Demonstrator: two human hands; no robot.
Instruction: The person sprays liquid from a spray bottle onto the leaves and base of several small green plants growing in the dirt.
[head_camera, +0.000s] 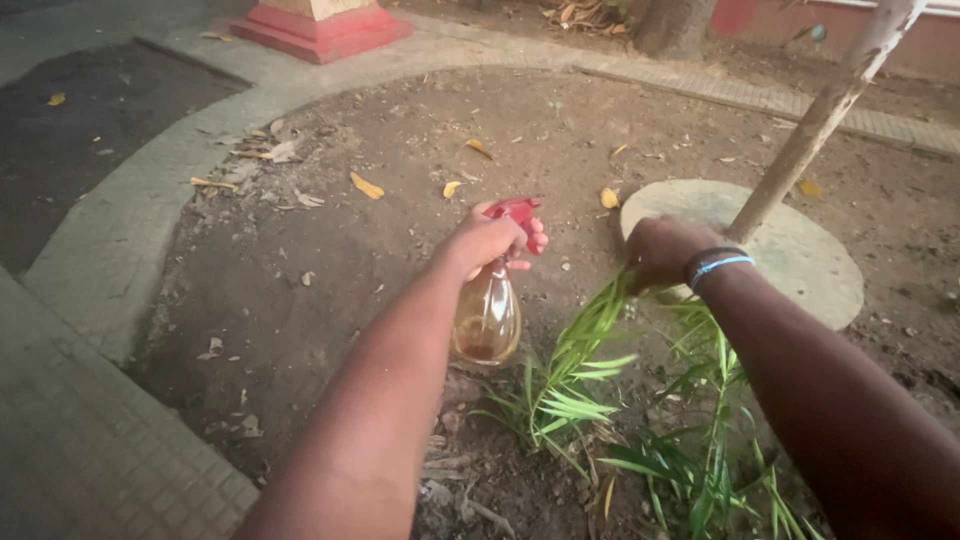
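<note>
Bare soil fills a curved garden bed (330, 250) edged by a paved kerb (120, 230), with a round stone slab (800, 250) beyond. Left hand (490, 240) grips a clear spray bottle (487, 320), red nozzle (515, 210) pointing toward the palm seedling (570, 390); right hand (662, 252) is closed round a frond, lifting it toward the nozzle.

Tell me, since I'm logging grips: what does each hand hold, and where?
Left hand: spray bottle, by its red trigger head. Right hand: green plant fronds, near their upper ends.

Outdoor garden plot: bare soil bed (330, 260) with fallen leaves (366, 186), paved curb (120, 240), young green plant (570, 385).
</note>
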